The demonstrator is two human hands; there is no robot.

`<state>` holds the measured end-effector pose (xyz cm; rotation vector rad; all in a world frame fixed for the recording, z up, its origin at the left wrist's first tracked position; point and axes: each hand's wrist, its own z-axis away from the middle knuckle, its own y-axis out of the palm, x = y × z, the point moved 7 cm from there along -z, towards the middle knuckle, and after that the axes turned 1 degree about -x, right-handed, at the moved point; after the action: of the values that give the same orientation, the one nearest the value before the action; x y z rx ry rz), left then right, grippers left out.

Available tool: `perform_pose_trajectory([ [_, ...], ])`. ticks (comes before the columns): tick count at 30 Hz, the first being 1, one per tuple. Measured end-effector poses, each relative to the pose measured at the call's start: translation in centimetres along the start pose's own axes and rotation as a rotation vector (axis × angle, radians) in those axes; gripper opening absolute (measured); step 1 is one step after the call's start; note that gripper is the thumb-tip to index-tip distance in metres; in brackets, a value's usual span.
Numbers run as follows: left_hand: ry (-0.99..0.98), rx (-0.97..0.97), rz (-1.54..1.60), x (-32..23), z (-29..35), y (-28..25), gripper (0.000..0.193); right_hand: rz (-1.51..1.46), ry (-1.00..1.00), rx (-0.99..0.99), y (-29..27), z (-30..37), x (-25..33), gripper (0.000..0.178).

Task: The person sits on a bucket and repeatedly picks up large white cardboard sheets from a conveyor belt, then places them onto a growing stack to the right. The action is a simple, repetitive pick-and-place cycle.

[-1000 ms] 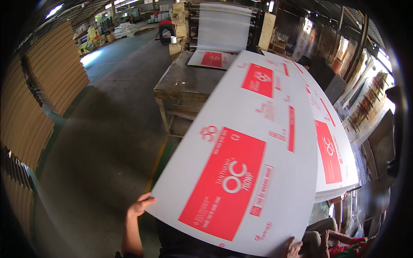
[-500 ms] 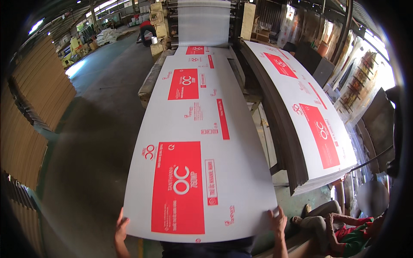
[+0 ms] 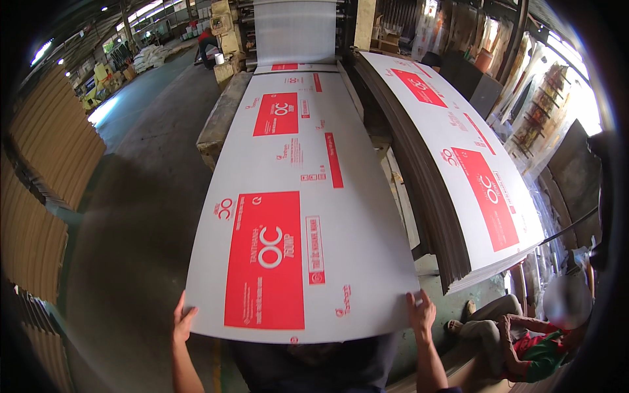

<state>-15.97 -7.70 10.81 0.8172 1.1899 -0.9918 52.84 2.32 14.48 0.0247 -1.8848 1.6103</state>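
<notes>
A long white printed sheet [image 3: 367, 249] with red panels stretches from my waist to the machine at the far end. My left hand [image 3: 183, 317] is closed on its near left corner, with the thumb at the edge. At the near right corner my right hand [image 3: 422, 313] grips the sheet, the thumb on top and the fingers mostly along the edge. Beyond the sheet's far edge, a second printed sheet [image 3: 303, 67] shows at the machine's mouth, with a thin dark gap between the two.
A tall stack of similar printed sheets [image 3: 442, 128] stands to the right. The roller machine [image 3: 295, 33] is straight ahead. Brown sheet stacks [image 3: 39, 157] line the left side. A person [image 3: 524, 347] sits at the lower right; another [image 3: 208, 49] bends over at the far left.
The sheet has come slightly toward me in both hands, and its near edge is higher in view. A gap now shows between its far end and the sheet behind. The view has shifted slightly.
</notes>
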Motion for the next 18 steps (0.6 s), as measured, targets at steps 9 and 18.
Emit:
perform_pose_trajectory([
  [9, -0.053, -0.046, 0.011, 0.9, -11.6, 2.4, 0.071, -0.06, -0.004, 0.019, 3.8, -9.2, 6.1, 0.055],
  [18, -0.006, -0.064, 0.034, -0.7, -18.2, 3.2, 0.068, -0.168, -0.038, -0.028, 7.8, -15.5, 8.1, 0.066],
])
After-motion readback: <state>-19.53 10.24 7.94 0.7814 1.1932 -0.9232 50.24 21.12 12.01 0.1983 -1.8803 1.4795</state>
